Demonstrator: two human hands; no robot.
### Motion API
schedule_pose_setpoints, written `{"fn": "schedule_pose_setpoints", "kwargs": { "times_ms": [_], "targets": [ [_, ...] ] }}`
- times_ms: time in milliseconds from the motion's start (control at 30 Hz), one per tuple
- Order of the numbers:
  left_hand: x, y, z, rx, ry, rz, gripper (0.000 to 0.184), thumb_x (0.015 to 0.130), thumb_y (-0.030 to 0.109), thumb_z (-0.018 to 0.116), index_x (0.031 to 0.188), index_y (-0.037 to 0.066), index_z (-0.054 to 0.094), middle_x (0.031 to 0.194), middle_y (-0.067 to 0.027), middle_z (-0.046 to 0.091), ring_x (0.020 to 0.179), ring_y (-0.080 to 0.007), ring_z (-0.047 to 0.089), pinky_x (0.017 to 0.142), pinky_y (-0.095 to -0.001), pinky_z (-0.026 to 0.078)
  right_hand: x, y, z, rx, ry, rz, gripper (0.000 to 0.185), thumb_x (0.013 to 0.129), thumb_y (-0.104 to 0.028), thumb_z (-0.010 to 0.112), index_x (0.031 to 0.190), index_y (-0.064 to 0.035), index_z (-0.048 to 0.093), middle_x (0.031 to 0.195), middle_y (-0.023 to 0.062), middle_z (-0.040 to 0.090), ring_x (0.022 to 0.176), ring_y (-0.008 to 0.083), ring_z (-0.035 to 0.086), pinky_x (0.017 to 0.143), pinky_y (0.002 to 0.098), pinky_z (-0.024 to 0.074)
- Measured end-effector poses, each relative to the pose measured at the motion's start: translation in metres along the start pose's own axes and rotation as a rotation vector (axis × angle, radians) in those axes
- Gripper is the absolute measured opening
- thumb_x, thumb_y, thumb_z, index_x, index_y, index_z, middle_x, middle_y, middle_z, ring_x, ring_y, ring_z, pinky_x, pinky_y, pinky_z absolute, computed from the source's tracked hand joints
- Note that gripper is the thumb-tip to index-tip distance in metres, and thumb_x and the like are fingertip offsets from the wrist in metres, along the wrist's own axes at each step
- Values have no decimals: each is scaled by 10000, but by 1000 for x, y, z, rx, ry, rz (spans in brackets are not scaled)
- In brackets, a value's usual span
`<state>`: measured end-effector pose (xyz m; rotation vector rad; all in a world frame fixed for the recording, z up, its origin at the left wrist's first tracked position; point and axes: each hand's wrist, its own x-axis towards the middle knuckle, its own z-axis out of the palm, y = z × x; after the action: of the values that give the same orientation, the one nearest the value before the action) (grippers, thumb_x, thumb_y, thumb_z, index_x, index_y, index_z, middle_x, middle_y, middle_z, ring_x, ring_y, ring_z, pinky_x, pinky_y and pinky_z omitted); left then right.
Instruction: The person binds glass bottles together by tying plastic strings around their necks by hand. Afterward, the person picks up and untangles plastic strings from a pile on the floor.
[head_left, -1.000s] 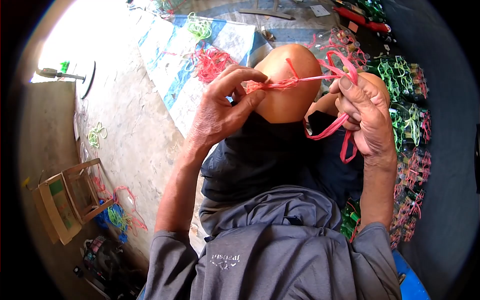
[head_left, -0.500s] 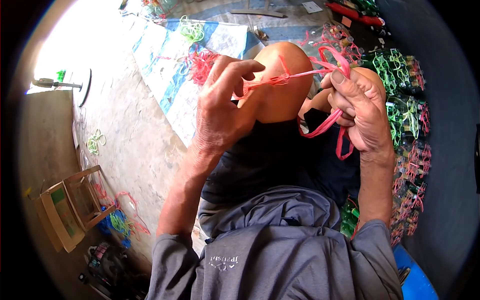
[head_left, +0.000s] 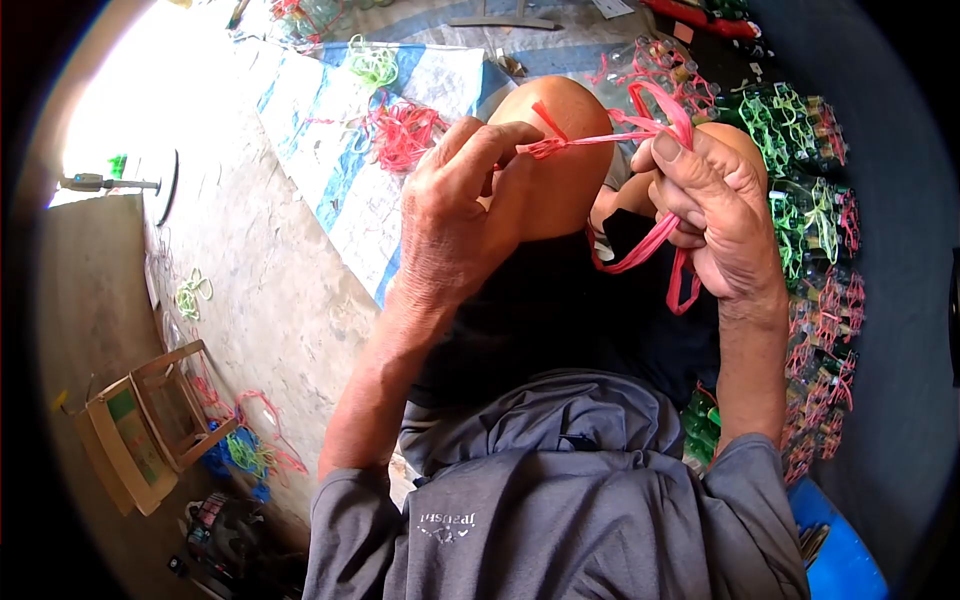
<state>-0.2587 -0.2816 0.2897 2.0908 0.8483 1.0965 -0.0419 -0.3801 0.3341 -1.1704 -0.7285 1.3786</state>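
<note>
Both hands hold a red plastic string (head_left: 590, 141) over the bare knees, stretched nearly level between them. My left hand (head_left: 450, 210) is closed, its thumb and fingertips pinching the string's left end near a small knot. A short loose tail sticks up at the knot. My right hand (head_left: 715, 205) grips the other end between thumb and curled fingers. A loop of string rises above that hand, and further loops (head_left: 655, 245) hang below it. Beyond my left hand, a tangled pile of red strings (head_left: 402, 133) lies on a blue-and-white sheet (head_left: 350, 215).
Green bottles wrapped in string netting (head_left: 795, 225) line the right side along a dark wall. A light green string bundle (head_left: 373, 62) lies on the sheet. On the left are a wooden frame (head_left: 180, 400), cardboard (head_left: 130, 445) and a fan (head_left: 165, 187). A blue container (head_left: 840, 550) stands lower right.
My left hand's pinch has shifted right, closer to the knot, so less string shows between the hands. My right hand keeps its grip almost in place. The view has tilted slightly.
</note>
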Motion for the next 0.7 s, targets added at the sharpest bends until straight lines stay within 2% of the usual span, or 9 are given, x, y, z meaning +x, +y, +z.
{"fn": "schedule_pose_setpoints", "kwargs": {
  "times_ms": [67,433,567,633,667,700],
  "targets": [
    [2,4,-6,-13,-84,-42,175,933,-10,706,1098,23,755,871,-50,660,723,-135,597,685,-286,495,-1,0,0,-8,0,-3,256,1079,-270,667,1033,-28,738,602,-139,371,493,-29,286,446,191,171],
    [7,-2,-8,-59,-166,-86,107,925,0,720,1030,8,739,811,-36,588,724,-131,561,687,-289,472,-3,-3,2,-21,18,-7,268,1082,-276,665,1026,-25,739,593,-134,371,488,-25,283,451,193,174],
    [6,-4,-10,-63,-166,-94,94,919,3,731,1013,3,728,840,-32,594,726,-123,561,679,-277,471,-2,-6,-5,-18,31,-36,289,1067,-282,685,1004,-5,735,580,-118,406,483,-16,378,445,172,237],
    [7,-3,-14,-36,-177,-120,100,918,49,736,1015,27,728,911,-76,644,764,-190,636,702,-316,520,-4,-10,-6,-32,69,-57,300,1061,-285,693,992,4,733,574,-107,430,486,-8,459,443,163,276],
    [7,-3,-15,-23,-183,-132,104,918,73,738,1016,39,728,947,-98,669,783,-223,674,714,-335,544,-5,-14,-7,-56,89,-42,309,1059,-292,696,1006,12,727,573,-97,459,526,27,600,445,155,314],
    [6,-3,-17,-16,-174,-127,104,918,69,734,1017,40,726,952,-95,668,782,-219,666,711,-335,539,-5,-15,-9,-53,85,-44,309,1060,-292,695,1012,12,726,572,-98,458,539,36,623,443,156,308]
  ]
}}
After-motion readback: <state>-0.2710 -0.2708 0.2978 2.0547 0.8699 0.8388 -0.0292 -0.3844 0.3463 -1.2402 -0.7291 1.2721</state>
